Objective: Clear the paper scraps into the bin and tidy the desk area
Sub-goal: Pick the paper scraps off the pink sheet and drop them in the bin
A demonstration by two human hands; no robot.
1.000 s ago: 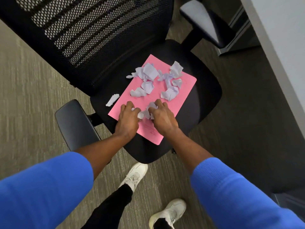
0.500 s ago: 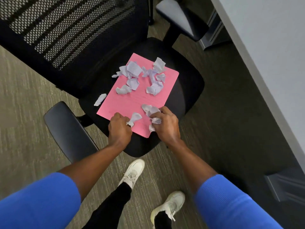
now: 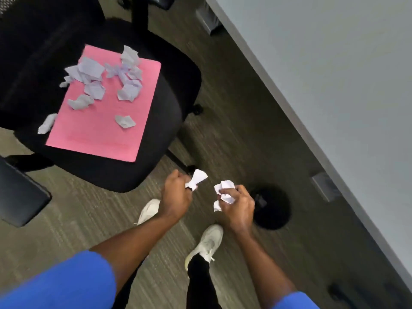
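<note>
Scraps of paper are in both my fists, and that sets up what comes next. My left hand [image 3: 176, 195] is closed around one twisted white scrap [image 3: 197, 178] that sticks out past my knuckles; my right hand [image 3: 237, 206] is curled tight on a small bunch of crumpled pieces [image 3: 225, 191]. Both hands hang over the carpet, clear of the chair, close together but not touching.

What matters now is the round black bin [image 3: 270, 207], if I read that dark circle correctly: it sits on the floor just to the right of my right hand, almost touching its outline, between me and the desk edge [image 3: 289, 112]. My right hand is plainly the nearer one; the left would have to cross past it. I judge the right should drop its load first, then the left follow.

Farther out, up and to my left, more torn scraps [image 3: 124, 85] lie scattered on the pink sheet [image 3: 100, 134], whose long side runs away from me across the black chair seat [image 3: 174, 101]. One stray piece [image 3: 46, 123] rests on the seat just beside the sheet's left edge. So this is an early trip, with most of the clearing left.
</note>
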